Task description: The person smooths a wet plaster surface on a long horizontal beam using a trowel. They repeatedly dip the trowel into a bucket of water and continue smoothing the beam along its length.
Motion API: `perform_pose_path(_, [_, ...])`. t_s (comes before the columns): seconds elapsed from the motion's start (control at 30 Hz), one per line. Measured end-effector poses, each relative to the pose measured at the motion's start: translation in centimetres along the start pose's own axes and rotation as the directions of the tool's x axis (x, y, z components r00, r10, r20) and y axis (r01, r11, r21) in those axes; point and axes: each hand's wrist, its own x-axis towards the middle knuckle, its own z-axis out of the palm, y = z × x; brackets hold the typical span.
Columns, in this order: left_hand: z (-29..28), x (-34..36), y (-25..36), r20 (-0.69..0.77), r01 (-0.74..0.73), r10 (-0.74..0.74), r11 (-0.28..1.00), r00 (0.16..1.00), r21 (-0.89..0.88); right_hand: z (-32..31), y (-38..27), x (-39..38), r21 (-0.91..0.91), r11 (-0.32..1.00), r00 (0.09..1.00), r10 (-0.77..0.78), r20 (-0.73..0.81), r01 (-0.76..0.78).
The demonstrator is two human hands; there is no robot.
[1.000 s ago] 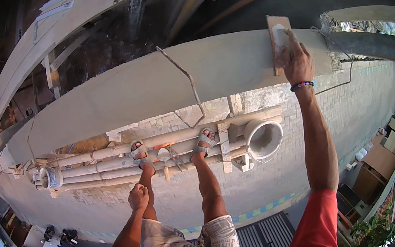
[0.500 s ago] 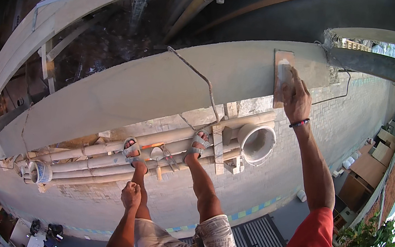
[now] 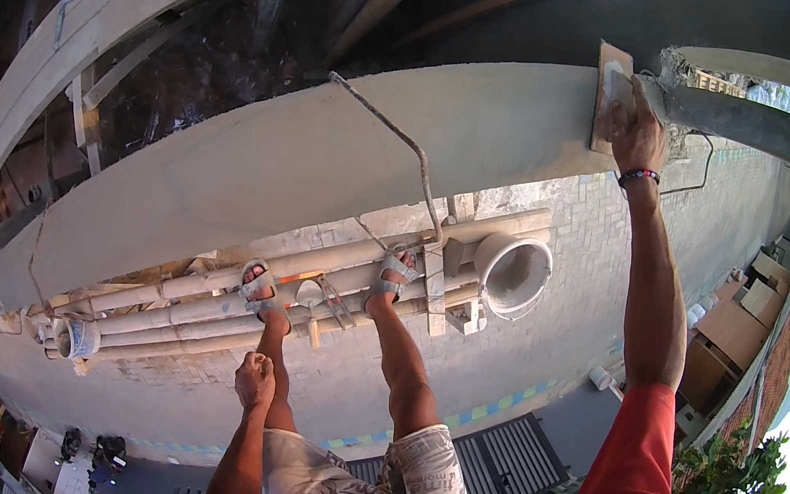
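Observation:
My right hand (image 3: 641, 135) grips a plastering float (image 3: 606, 95), a flat wooden board smeared with pale mortar. The board lies against the smooth grey face of a long plastered beam (image 3: 495, 110), close to its right end and a rough, broken corner. Its handle is mostly covered by my fingers. Lower down, my left hand (image 3: 255, 381) is curled into a fist in front of my left shin, touching no tool that I can see. My sandalled feet stand on bamboo poles (image 3: 176, 331) beneath the beam.
A mortar-stained bucket (image 3: 485, 260) sits on the poles at right, a smaller bucket (image 3: 83, 341) at far left. Hand tools (image 3: 311, 294) lie between my feet. A bent metal rod (image 3: 422, 155) crosses the beam. Paved ground (image 3: 582, 283) lies far below; a dark pipe (image 3: 755, 126) juts at right.
My right hand has slid the float up and to the right along the beam, toward its end. My left fist has shifted slightly; the view has moved a little.

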Motion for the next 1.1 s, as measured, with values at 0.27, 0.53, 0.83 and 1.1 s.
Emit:
perform_pose_path(0.27, [0.3,-0.5,0.9,0.011,0.013,-0.013,0.999,1.0,-0.052,1.2,-1.8,-1.1,0.059,0.984,0.986,-0.166,-0.016,0.167])
perform_pose_path(0.53, [0.5,-0.4,0.5,-0.016,0.035,-0.035,0.999,0.999,-0.023,1.8,-3.3,-5.9,0.099,0.965,0.97,-0.244,-0.013,0.244])
perform_pose_path(0.83, [0.5,-0.4,0.5,0.003,0.025,-0.025,0.999,1.0,-0.035,0.8,6.1,-4.4,-0.083,0.972,0.976,0.219,0.0,-0.218])
perform_pose_path(1.1, [0.4,-0.5,1.5,0.022,-0.003,0.002,0.999,1.0,0.043,0.3,-5.7,-4.6,0.114,0.976,0.981,-0.19,0.049,0.184])
